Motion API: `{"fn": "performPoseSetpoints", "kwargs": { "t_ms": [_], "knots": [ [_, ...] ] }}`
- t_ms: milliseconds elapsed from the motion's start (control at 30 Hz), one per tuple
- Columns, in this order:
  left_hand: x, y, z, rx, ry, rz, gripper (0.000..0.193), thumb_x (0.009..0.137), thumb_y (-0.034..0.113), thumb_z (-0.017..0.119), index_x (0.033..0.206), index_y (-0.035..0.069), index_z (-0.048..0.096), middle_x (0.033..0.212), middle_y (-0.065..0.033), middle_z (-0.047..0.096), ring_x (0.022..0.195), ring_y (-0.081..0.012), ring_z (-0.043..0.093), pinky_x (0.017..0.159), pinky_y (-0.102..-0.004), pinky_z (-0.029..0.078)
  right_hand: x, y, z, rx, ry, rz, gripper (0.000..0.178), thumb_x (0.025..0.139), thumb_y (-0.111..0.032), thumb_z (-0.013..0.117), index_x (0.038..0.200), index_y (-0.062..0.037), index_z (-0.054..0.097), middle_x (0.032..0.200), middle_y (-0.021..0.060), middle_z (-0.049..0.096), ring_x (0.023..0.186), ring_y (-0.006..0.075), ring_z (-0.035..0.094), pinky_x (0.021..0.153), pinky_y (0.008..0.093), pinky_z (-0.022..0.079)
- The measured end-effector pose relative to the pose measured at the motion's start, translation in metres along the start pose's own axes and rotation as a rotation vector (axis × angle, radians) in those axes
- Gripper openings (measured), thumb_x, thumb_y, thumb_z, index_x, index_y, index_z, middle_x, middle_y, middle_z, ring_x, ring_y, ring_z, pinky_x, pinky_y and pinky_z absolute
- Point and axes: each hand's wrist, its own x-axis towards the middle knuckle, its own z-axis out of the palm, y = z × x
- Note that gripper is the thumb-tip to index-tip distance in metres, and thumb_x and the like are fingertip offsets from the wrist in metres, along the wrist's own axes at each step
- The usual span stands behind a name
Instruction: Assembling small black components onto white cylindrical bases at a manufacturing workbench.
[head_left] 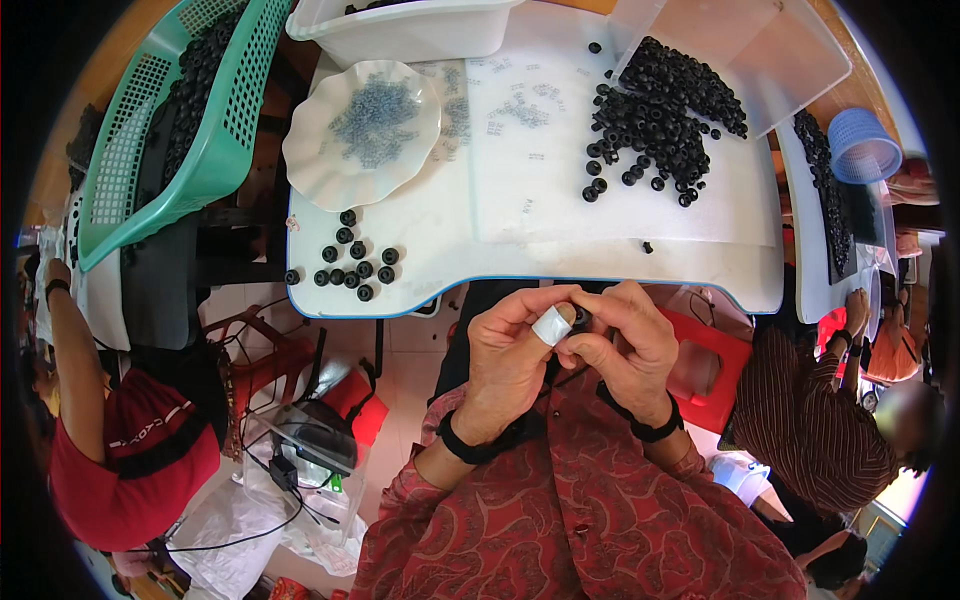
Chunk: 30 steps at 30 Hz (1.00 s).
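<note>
Close in front of my chest, just off the table's near edge, both my hands meet with fingertips pressed together. Between them is a small round black part (581,318), mostly covered by fingers. My left hand (500,350), with white tape around its thumb, grips it from one side. My right hand (632,345) pinches it from the other, thumb and fingers closed. Similar round black parts (357,250) lie loose on the table's left corner. A bigger pile of black parts (650,125) spreads at the far right. Small translucent pieces (375,118) fill a scalloped white plate (305,165).
The white table (620,260) has a blue edge. Behind stand a white tub (430,35) and a clear bin (800,65) tipped by the pile. A green basket (220,165) is at left, a blue basket (865,148) at right. People sit on both sides; a red stool (715,370) stands nearby.
</note>
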Motion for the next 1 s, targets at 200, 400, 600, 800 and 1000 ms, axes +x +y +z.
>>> {"fn": "performPoseSetpoints", "kwargs": {
  "t_ms": [200, 400, 600, 800, 1000],
  "knots": [
    [0.002, 0.002, 0.000, 0.036, 0.018, 0.018, 0.022, 0.094, 0.003, 0.058, 0.115, -0.004, 0.064, 0.087, -0.0054, 0.065, 0.067, -0.0078, 0.058, 0.061, -0.0222, 0.050, -0.003, -0.002, 0.006, 0.145, 0.079, 0.075, 0.029, 0.078, 0.000, 0.076, 0.105, -0.0011, 0.067, 0.080, 0.0048, 0.059, 0.069, 0.0116, 0.058, 0.062, 0.0234, 0.047],
    [0.003, 0.005, -0.003, 0.062, -0.013, 0.007, 0.024, 0.096, 0.005, 0.056, 0.118, -0.003, 0.062, 0.083, -0.0042, 0.063, 0.071, -0.0085, 0.059, 0.064, -0.0223, 0.050, -0.003, 0.001, 0.002, 0.113, 0.065, 0.060, 0.018, 0.080, 0.003, 0.073, 0.096, 0.0011, 0.065, 0.090, 0.0099, 0.066, 0.078, 0.0140, 0.064, 0.067, 0.0248, 0.051],
    [0.004, 0.001, -0.008, -0.007, 0.028, -0.055, 0.023, 0.097, 0.006, 0.055, 0.117, -0.003, 0.060, 0.091, -0.0066, 0.063, 0.073, -0.0099, 0.061, 0.065, -0.0245, 0.054, -0.004, -0.001, 0.004, 0.264, 0.092, 0.168, 0.018, 0.081, 0.007, 0.071, 0.097, 0.0022, 0.066, 0.091, 0.0116, 0.066, 0.079, 0.0142, 0.065, 0.067, 0.0230, 0.053],
    [0.005, 0.000, -0.008, -0.039, 0.036, -0.053, 0.021, 0.096, 0.006, 0.057, 0.115, -0.003, 0.060, 0.095, -0.0085, 0.064, 0.073, -0.0104, 0.061, 0.064, -0.0257, 0.055, -0.004, 0.003, 0.004, 0.257, 0.093, 0.145, 0.016, 0.080, 0.007, 0.071, 0.094, 0.0027, 0.066, 0.090, 0.0116, 0.066, 0.078, 0.0139, 0.066, 0.067, 0.0226, 0.055],
    [0.003, -0.003, -0.008, -0.003, 0.064, -0.018, 0.021, 0.095, 0.004, 0.058, 0.114, -0.004, 0.061, 0.096, -0.0090, 0.064, 0.073, -0.0106, 0.061, 0.063, -0.0250, 0.055, -0.004, 0.005, 0.006, 0.251, 0.096, 0.129, 0.015, 0.080, 0.008, 0.071, 0.093, 0.0024, 0.067, 0.089, 0.0110, 0.066, 0.077, 0.0134, 0.065, 0.066, 0.0226, 0.053]
  ]
}}
